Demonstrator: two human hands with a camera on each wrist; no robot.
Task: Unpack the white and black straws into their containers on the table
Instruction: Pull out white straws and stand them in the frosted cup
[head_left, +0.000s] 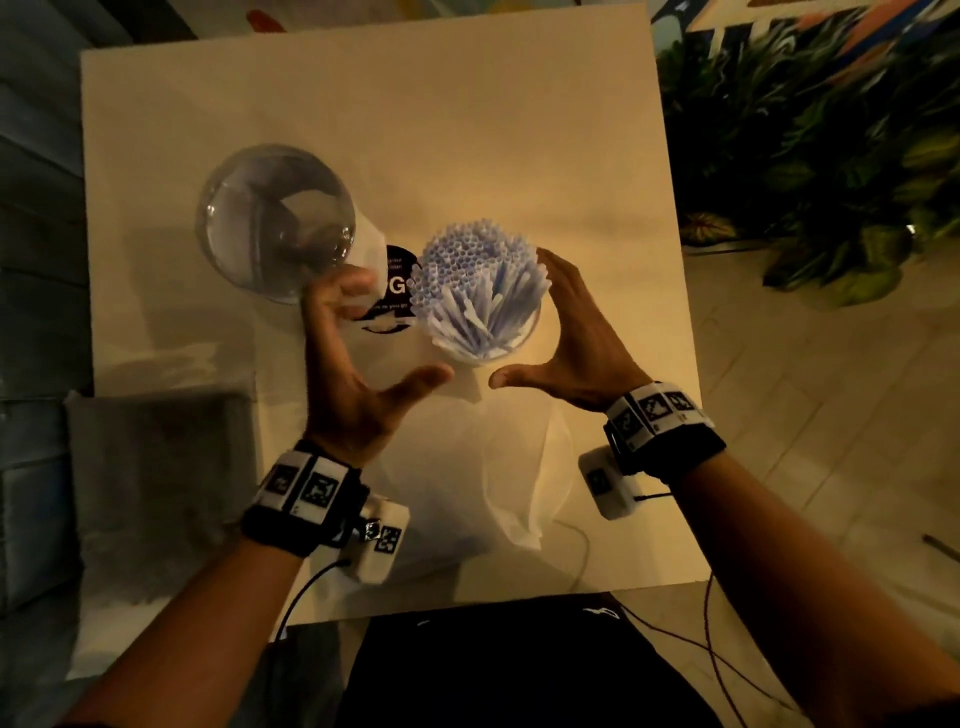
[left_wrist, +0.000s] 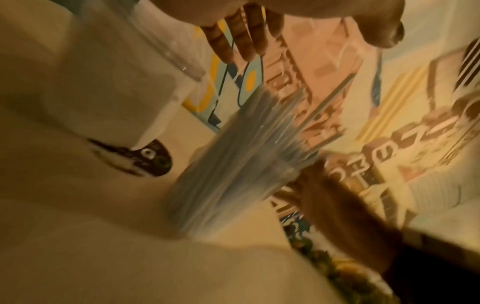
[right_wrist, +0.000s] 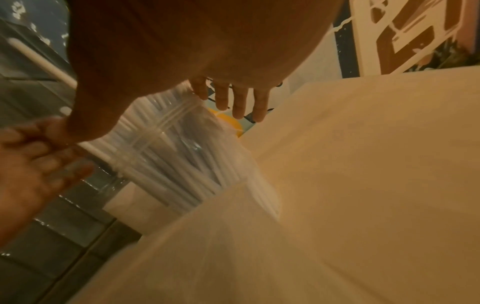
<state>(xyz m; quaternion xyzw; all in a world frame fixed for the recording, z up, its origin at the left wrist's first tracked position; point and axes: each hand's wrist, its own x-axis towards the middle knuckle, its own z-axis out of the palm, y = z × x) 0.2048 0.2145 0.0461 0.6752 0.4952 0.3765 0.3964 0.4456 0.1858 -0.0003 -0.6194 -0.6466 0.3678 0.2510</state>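
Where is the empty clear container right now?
Head view: the empty container stands left of centre on the table, beside the white straws, just beyond the left hand.

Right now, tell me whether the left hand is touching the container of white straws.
Apart. The head view shows bare table between the left hand and the container of white straws; its open fingers reach toward it without contact.

A clear container (left_wrist: 233, 185) packed with white straws (left_wrist: 272, 123) stands on the table (left_wrist: 78, 257), blurred. The left hand (left_wrist: 272, 12) spreads above it, fingers (left_wrist: 244, 39) straight and apart. The right hand (left_wrist: 335, 205) lies against the container's far side. A white packet with a black label (left_wrist: 153, 160) lies beside it.
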